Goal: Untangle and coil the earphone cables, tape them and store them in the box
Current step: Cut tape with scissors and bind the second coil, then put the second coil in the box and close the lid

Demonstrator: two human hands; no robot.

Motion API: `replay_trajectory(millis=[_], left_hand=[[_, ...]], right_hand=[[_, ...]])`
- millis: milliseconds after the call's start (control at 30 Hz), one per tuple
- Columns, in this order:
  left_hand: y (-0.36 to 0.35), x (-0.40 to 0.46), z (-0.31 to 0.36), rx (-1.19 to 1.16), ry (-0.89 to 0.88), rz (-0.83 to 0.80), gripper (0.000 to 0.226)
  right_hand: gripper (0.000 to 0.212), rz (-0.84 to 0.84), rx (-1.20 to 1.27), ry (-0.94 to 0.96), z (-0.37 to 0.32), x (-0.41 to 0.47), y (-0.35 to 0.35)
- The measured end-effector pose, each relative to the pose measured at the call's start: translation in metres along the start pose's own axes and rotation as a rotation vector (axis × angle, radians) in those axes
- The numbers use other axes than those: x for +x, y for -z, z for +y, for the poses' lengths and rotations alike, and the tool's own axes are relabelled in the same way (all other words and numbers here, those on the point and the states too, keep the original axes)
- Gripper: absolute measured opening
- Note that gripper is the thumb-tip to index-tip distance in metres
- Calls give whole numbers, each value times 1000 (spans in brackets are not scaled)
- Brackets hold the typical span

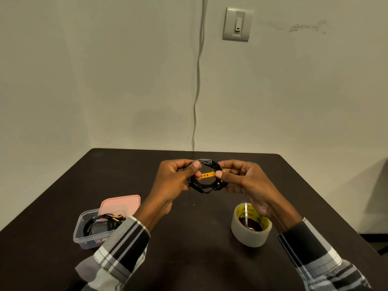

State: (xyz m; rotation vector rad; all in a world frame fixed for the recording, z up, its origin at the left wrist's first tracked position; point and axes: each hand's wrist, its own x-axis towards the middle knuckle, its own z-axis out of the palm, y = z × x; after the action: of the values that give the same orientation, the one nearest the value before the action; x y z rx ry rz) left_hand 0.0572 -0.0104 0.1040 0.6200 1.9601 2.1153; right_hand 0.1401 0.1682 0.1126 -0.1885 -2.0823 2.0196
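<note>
Both hands are up over the middle of the dark worktop [189, 259], and between them sits the coiled black earphone cable [204, 181], held in the air as a tight ring. The left hand [176, 181] has its grip pinched on the left side of the ring, thumb pressing near a clear piece of tape [203, 161] at the top of the coil. The right hand [241, 181] grips the right side, thumb tip beside a yellow section [208, 175] of the earphones that crosses the ring. How far the tape wraps round cannot be told from here. The risk, as I judge it: if that strip is only half pressed down, any easing of either pinch could let the springy loops fan out and undo the coil. Tape could also fold onto itself or catch a fingertip and drag loose. Down at the left, the clear plastic box [84, 234] already holds another dark coil [100, 224], its pink lid [121, 204] lying behind it, partly hidden by the left sleeve [123, 244]; a careless carry across could clip the box rim. The tape roll [251, 227] stands near the right wrist, its loose end sticking up, and a dropping forearm could knock it or snag it.
</note>
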Motion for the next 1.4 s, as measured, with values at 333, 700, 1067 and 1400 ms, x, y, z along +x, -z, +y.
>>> replay_trajectory(millis=[333, 700, 1067, 1400], left_hand=[[9, -5, -12, -24, 67, -15, 16], [75, -16, -19, 204, -57, 250, 13], [170, -45, -30, 369, 94, 428, 5], [203, -62, -52, 760, 279, 506, 14]], right_hand=[[21, 208, 79, 90, 10, -1, -3], [14, 106, 135, 27, 26, 24, -72], [15, -63, 171, -129, 49, 49, -171], [7, -39, -59, -134, 79, 47, -219]])
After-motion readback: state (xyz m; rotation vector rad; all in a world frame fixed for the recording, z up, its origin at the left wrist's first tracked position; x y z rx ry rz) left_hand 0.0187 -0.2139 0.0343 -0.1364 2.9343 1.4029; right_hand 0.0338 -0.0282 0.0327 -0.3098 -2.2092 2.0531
